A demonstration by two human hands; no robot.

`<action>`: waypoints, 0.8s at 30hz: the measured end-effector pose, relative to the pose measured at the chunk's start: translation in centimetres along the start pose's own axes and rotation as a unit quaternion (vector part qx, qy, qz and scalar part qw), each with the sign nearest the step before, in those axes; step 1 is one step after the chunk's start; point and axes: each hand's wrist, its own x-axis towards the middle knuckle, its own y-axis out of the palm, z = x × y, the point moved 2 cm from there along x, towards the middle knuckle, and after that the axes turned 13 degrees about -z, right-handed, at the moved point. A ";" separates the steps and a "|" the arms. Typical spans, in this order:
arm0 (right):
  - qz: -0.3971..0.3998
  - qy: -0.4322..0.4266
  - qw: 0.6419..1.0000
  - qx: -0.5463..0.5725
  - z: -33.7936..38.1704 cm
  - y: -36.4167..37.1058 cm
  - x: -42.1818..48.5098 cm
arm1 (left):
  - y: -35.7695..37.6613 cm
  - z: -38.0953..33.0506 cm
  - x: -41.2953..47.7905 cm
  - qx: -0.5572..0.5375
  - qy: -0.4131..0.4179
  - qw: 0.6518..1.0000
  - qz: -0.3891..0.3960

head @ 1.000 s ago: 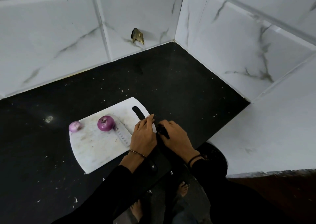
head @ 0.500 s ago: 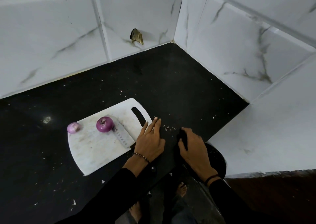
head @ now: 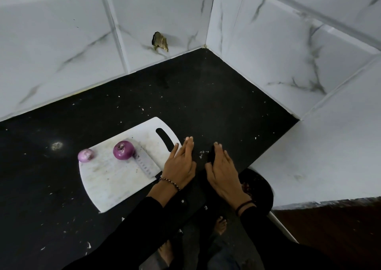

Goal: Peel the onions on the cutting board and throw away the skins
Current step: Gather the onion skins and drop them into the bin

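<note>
Fingers point(head: 188, 146) straight, together | left hand point(head: 179, 166), right hand point(head: 223, 173) on counter point(head: 206, 96) | big onion point(head: 123, 149), small onion point(head: 86, 155), knife point(head: 144, 162) on cutting board point(head: 107, 179)

A white cutting board point(head: 107, 187) lies on a black counter point(head: 206, 96), and on it sit a big purple onion point(head: 123, 150), a small purple onion point(head: 86, 155) near the left edge, and a knife point(head: 145, 163) whose blade touches the big onion. The left hand point(head: 180, 164) lies flat with straight fingers at the board's right edge, and the right hand point(head: 223, 171) lies flat just beside it. Tiny white bits point(head: 203, 153) lie between the hands, and a dark round tub point(head: 260, 189) sits below the counter's edge by the right wrist.
</note>
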 end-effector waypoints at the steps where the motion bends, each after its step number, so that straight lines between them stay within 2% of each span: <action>1: 0.004 0.008 1.000 -0.002 0.0 -0.2 0.2 | 0.0 0.0 0.1 0.002 0.000 1.000 0.006; 4: 0.034 0.012 0.999 -0.011 0.3 -0.3 0.2 | 0.3 -0.5 0.1 -0.017 0.010 1.000 0.017; 8: 0.071 -0.042 0.996 -0.024 0.2 -0.1 -0.6 | 0.3 -1.1 -0.3 -0.093 -0.006 0.996 0.013; 9: 0.070 -0.034 0.997 -0.008 0.2 -0.4 -0.6 | 0.2 -1.1 -0.3 -0.105 -0.016 0.994 0.010; 12: 0.060 0.005 0.998 0.031 0.2 -1.4 0.3 | -0.3 -0.7 -0.2 -0.132 -0.075 0.988 -0.032; 15: 0.056 -0.008 0.998 0.030 0.5 -1.5 0.9 | -1.1 -0.3 0.1 -0.133 -0.108 0.982 -0.078; 19: 0.042 -0.081 0.994 -0.058 1.6 0.0 1.5 | -1.8 -0.6 0.6 -0.131 -0.136 0.978 -0.092; 24: 0.024 -0.088 0.991 -0.100 2.9 0.9 2.2 | -2.1 -0.9 0.1 -0.136 -0.152 0.974 -0.100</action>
